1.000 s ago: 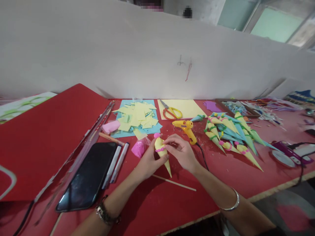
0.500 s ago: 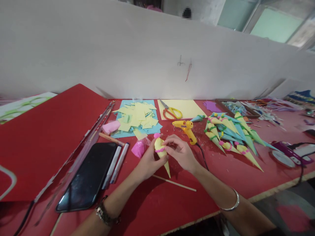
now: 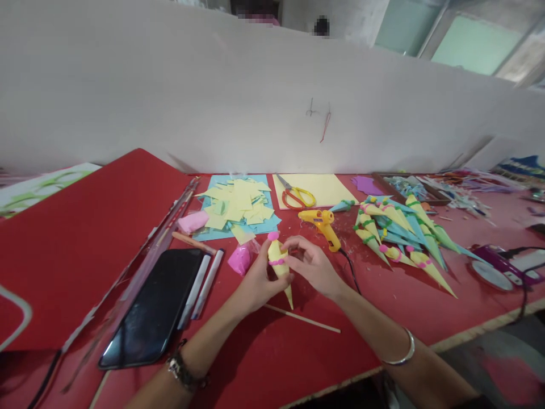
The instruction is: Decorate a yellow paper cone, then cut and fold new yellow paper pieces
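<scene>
My left hand point(image 3: 259, 281) is wrapped round a yellow paper cone point(image 3: 280, 269), point down, with a pink ball on top and a pink beaded band round its middle. My right hand point(image 3: 313, 266) has thumb and fingertips pinched against the cone's right side at the band; anything tiny between them is hidden. Just left of the cone lies a bag of bright pink clay point(image 3: 240, 259). A thin pale stick point(image 3: 304, 318) rests on the red table below my hands. Beyond my right hand is a yellow glue gun point(image 3: 324, 225) with a black cord.
Several finished yellow and blue cones point(image 3: 404, 227) are piled at right. Scissors point(image 3: 296, 195) lie on yellow sheets, beside cut paper pieces point(image 3: 240, 201). To the left are a black phone point(image 3: 153, 307), two white markers point(image 3: 207, 284) and a wooden stick point(image 3: 193, 241). A white wall point(image 3: 238, 102) stands behind.
The cone has tilted slightly, its tip shifting a little left, while both hands stay around it. The whole view has shifted slightly; the things on the table lie as before.
</scene>
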### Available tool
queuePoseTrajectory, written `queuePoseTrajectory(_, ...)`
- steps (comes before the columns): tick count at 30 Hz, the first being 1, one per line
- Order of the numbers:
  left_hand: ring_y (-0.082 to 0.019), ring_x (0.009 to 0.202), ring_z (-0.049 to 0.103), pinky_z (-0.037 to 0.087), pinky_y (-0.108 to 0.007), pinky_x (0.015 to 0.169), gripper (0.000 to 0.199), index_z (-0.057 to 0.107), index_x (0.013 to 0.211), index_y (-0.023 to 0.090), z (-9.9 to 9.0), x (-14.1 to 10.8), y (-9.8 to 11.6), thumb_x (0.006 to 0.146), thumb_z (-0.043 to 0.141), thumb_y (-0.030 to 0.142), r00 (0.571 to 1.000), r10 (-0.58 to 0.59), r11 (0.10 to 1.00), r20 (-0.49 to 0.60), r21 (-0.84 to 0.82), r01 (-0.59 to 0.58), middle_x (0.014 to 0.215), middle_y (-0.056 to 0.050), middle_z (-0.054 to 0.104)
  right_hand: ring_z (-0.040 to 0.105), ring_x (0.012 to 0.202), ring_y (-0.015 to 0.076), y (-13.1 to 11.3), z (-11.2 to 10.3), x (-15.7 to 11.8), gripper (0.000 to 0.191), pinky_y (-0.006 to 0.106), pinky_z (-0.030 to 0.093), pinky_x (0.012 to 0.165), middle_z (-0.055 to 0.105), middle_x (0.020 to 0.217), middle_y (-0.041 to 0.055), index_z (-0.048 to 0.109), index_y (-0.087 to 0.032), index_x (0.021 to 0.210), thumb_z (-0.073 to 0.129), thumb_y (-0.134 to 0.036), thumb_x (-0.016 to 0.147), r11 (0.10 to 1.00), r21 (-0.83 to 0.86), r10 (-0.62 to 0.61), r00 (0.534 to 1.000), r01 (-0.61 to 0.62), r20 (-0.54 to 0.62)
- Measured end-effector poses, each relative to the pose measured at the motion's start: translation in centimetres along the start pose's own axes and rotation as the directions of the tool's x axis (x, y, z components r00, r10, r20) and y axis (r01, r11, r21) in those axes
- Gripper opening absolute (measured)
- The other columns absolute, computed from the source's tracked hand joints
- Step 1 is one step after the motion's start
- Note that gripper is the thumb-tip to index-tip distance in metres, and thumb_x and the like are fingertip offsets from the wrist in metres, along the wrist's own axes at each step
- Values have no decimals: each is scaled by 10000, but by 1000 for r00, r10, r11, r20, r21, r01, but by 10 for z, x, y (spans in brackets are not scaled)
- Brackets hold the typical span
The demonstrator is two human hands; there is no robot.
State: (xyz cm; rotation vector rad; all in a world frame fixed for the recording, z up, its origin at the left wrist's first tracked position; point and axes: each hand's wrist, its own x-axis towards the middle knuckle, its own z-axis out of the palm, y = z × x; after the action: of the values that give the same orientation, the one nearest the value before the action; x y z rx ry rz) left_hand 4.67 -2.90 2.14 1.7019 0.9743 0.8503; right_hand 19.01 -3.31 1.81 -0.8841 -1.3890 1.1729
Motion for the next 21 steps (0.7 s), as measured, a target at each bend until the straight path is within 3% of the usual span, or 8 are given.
queuePoseTrajectory(5, -222, 1080, 503, 430, -341, 899, 647, 313, 1283, 170, -3, 0, -3, 702, 560, 313, 999, 51, 998, -13, 42, -50, 1187, -83, 530, 495, 726, 120, -2, -4, 2, 18, 240, 393, 689, 527, 763, -24, 552, -204, 737, 557, -217, 748, 996, -4, 87, 996, -87, 12)
queuePoseTrajectory(8, -169, 797, 596, 499, -291, 701, 548, 333, 1270, 163, -10, -1, -3, 775, 480, 346, 996, 87, 982, -30, 173, -81, 963, -54, 612, 476, 700, 116, 0, -7, 3, 64, 239, 376, 683, 519, 733, -33, 551, -202, 731, 577, -259, 744, 988, 75, 134, 990, -131, -33)
queuePoseTrajectory(11, -139, 617, 544, 476, -272, 592, 441, 342, 1241, 151, -19, 1, 2, 849, 342, 354, 981, 137, 939, -141, 334, -83, 774, -11, 567, 464, 671, 112, 3, -10, 4, 116, 241, 365, 670, 504, 701, -43, 549, -199, 734, 588, -308, 738, 969, 157, 208, 972, -189, -112)
queuePoseTrajectory(13, -168, 709, 542, 469, -316, 676, 439, 351, 1218, 141, -25, 3, 4, 842, 362, 367, 953, 166, 905, -255, 424, -44, 822, -30, 538, 466, 676, 115, 4, -11, 5, 132, 243, 360, 675, 508, 696, -42, 547, -194, 722, 595, -318, 726, 968, 138, 228, 962, -207, -153)
queuePoseTrajectory(16, -286, 964, 505, 392, -457, 854, 525, 389, 1211, 110, -31, 7, -1, 753, 520, 329, 912, 192, 804, -362, 591, 65, 996, -117, 528, 482, 690, 126, 4, -10, 5, 126, 254, 362, 681, 526, 699, -33, 550, -189, 720, 583, -310, 719, 965, 16, 259, 951, -260, -168)
queuePoseTrajectory(18, -360, 1058, 465, 344, -521, 890, 597, 398, 1230, 81, -33, 7, -9, 689, 586, 246, 912, 181, 721, -369, 680, 132, 1087, -179, 521, 502, 710, 137, 5, -8, 5, 109, 265, 372, 697, 539, 720, -24, 549, -187, 719, 567, -295, 718, 956, -81, 271, 952, -284, -143)
queuePoseTrajectory(21, -366, 984, 537, 388, -515, 838, 514, 456, 1195, 76, -36, 6, -21, 703, 571, 175, 932, 150, 653, -331, 741, 158, 1012, -189, 582, 527, 754, 151, 7, -6, 4, 105, 282, 391, 730, 540, 776, -5, 541, -185, 708, 545, -288, 726, 942, -203, 252, 963, -268, -101)
